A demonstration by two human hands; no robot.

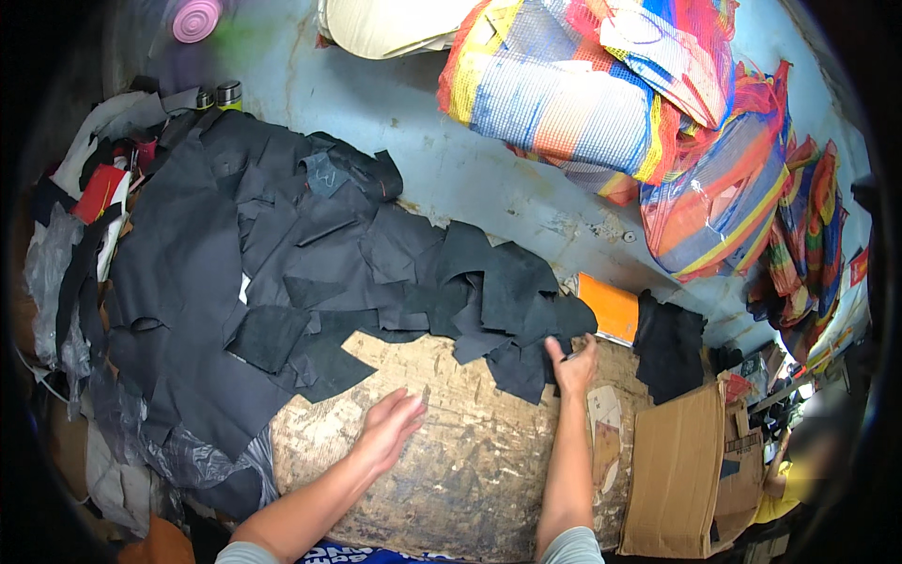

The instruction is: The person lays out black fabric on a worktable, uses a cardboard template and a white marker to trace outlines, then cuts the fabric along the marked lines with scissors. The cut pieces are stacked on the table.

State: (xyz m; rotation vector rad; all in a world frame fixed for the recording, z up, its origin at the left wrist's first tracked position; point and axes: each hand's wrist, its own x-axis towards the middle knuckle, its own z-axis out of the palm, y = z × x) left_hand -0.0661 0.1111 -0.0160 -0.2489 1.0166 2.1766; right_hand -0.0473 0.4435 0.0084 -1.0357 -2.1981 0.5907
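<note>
My left hand [390,430] hovers over a worn wooden board [460,461], fingers stretched out and nothing in them. Farther right, my right hand [575,367] is at the edge of a heap of black leather-like pieces [329,235]. Its thumb stands apart from the fingers, with a dark piece [521,369] beside it; whether they touch is unclear. The irregular pieces overlap across the left and far side of the board. Pale cut-out shapes [606,437] lie on the board to the right of my right forearm.
An orange flat item [606,308] and another black piece [669,340] lie beyond my right hand. A cardboard box [672,470] stands at the right edge. Striped mesh sacks [564,103] hang by the blue wall [376,113]. Another person's yellow garment [799,484] shows far right.
</note>
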